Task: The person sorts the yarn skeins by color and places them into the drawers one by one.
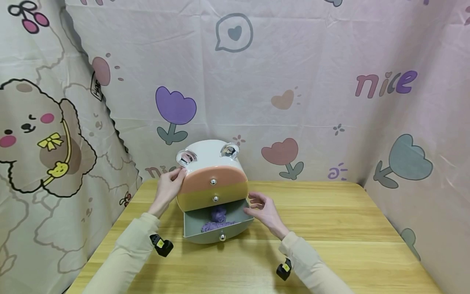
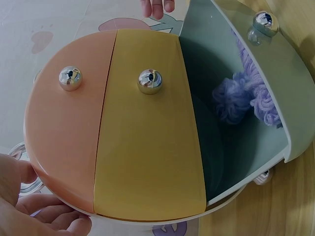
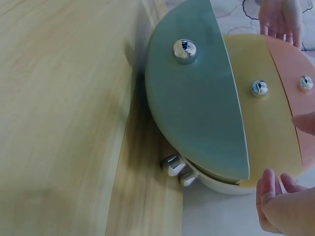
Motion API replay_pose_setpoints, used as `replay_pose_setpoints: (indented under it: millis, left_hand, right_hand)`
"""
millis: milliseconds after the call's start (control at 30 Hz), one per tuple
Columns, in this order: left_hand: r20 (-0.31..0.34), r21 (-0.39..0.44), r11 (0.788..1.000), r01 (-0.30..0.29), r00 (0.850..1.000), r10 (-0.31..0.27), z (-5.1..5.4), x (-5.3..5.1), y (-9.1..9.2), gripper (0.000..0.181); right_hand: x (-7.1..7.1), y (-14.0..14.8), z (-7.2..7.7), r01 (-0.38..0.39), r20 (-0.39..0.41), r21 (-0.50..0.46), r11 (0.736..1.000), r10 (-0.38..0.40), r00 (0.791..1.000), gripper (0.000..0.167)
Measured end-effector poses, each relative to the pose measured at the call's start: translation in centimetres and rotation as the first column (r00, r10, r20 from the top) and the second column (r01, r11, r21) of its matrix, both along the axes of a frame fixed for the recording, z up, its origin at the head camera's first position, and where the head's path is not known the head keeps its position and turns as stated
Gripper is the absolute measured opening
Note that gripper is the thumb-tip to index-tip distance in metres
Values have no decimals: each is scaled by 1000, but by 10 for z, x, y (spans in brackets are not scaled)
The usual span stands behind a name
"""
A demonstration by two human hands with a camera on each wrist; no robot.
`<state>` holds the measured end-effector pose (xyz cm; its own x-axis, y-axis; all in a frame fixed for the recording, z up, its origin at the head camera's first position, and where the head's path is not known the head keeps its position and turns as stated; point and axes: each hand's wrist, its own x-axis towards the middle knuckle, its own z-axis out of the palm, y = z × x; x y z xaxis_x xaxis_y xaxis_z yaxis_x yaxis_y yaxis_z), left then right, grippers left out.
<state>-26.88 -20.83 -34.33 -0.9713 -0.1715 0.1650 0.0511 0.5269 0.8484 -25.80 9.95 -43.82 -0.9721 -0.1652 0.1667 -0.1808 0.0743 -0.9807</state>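
A small rounded drawer box (image 1: 211, 153) stands on the table, with a white top and two shiny ear shapes. Its orange drawer (image 1: 200, 180) and yellow drawer (image 1: 198, 200) are closed, while the green bottom drawer (image 1: 238, 233) is pulled out. Inside lie purple yarn-like bundles (image 2: 231, 98); their exact kind is unclear. My left hand (image 1: 169, 190) rests on the box's upper left side, its thumb beside the left ear (image 1: 186, 157). By the green drawer's right edge is my right hand (image 1: 265, 212), fingers loosely bent and apart, with nothing held; whether it touches the edge is unclear.
The wood-grain table (image 1: 330, 228) extends to the right and in front of the box. A printed cloth (image 1: 238, 81) hangs close behind it, and another patterned curtain (image 1: 44, 220) drapes along the left side. Each drawer front carries a round silver knob (image 1: 222, 237).
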Motion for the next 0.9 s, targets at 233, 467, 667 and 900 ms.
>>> replay_pose_setpoints:
  millis: [233,467,667,900]
  left_hand:
    - [-9,-7,1000,-3,1000,3,-1,0,0,54]
    - [-12,-6,1000,-6,1000,6,0,0,0,53]
    - [0,-4,1000,3,1000,-3,1,1,0,54]
    - [4,0,1000,-1,1000,1,1,1,0,55]
  right_hand:
    - [2,2,-3,12,-8,-23,1000,-12,1000,56]
    - [9,0,-6,127,-129,-22,992,-129,983,41]
    - [19,-2,-10,163,-147,-14,987,-163,976,25]
    - [31,-5,-23,108,-144,58,992,-99,985,20]
